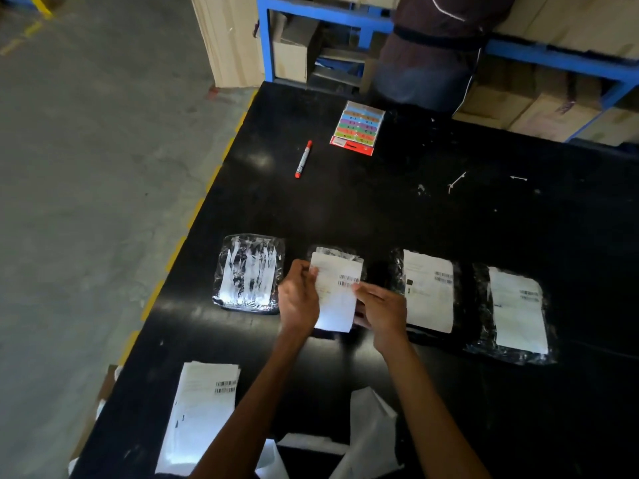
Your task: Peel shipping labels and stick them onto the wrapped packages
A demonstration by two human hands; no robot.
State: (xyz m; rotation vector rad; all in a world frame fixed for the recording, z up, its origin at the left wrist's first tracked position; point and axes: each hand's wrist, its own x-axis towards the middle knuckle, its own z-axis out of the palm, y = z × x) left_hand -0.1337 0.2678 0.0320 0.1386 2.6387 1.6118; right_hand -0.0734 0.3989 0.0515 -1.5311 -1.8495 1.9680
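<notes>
Two label (337, 299) edges are being pinched by left hand (298, 299) and right hand (382, 307) fingers (363, 289); we are noting its long axis running up-frame, over the centre package (331, 252).

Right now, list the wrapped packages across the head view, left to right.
bare package → package under the label held by left hand and right hand → labelled package → second labelled package
</notes>
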